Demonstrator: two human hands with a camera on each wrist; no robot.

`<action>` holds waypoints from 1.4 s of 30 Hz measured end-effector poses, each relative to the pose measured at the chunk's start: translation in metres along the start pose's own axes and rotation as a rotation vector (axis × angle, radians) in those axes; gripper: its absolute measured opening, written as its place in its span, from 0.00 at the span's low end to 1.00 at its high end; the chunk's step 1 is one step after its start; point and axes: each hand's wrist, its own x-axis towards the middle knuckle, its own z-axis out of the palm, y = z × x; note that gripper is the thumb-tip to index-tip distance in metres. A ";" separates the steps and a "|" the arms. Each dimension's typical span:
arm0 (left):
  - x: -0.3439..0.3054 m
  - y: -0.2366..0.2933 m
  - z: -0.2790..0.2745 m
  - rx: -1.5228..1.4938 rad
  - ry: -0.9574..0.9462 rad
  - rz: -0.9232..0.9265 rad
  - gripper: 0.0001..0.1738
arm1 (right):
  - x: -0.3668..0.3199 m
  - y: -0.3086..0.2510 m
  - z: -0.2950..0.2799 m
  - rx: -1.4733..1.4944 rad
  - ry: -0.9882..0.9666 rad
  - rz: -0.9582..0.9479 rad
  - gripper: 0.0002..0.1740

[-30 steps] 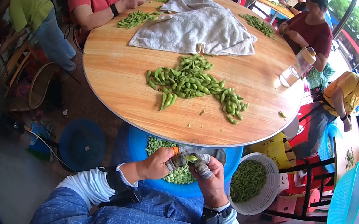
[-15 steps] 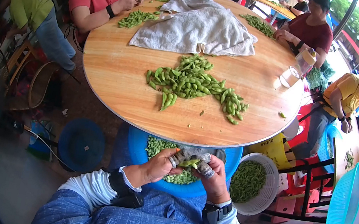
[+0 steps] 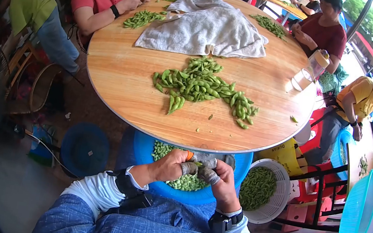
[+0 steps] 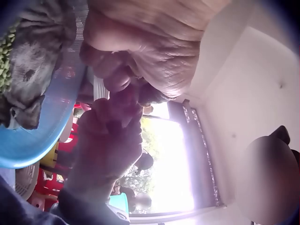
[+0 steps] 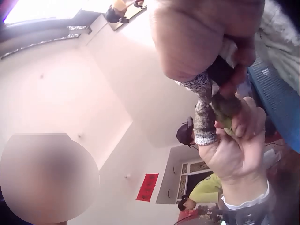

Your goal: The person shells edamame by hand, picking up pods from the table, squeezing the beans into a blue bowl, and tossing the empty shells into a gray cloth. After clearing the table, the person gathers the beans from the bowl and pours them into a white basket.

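Both hands meet over a blue basin point(image 3: 142, 155) that holds shelled green beans point(image 3: 186, 183). My left hand point(image 3: 168, 166) and my right hand point(image 3: 222, 182) pinch a green edamame pod point(image 3: 198, 164) between them, mostly covered by the fingers. Grey wraps cover the thumbs and some fingertips, and an orange band shows on a left finger. From the right wrist, a bit of the pod point(image 5: 227, 123) shows between the fingers. In the left wrist view, a dark grey cloth point(image 4: 40, 61) lies in the basin beside the beans.
On the round wooden table point(image 3: 135, 104) lie a heap of edamame pods point(image 3: 196, 82), a grey towel point(image 3: 204, 30) and a bottle point(image 3: 310, 70). A white basket point(image 3: 282, 198) of pods stands right of the basin. Other people sit around the table.
The pod showed more fully between the hands half a second ago; now the fingers cover most of it. The left thumb has moved lower, and the left hand has shifted slightly right.
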 end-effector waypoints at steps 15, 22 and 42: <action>-0.007 -0.022 -0.003 0.640 0.139 0.142 0.17 | -0.005 -0.014 0.015 -0.046 0.210 0.139 0.10; -0.004 -0.024 0.010 0.352 0.293 0.363 0.13 | 0.000 -0.011 0.019 0.050 0.114 0.036 0.11; -0.009 -0.034 -0.002 -0.365 0.081 -0.178 0.11 | 0.005 0.005 0.003 -0.328 0.118 0.079 0.10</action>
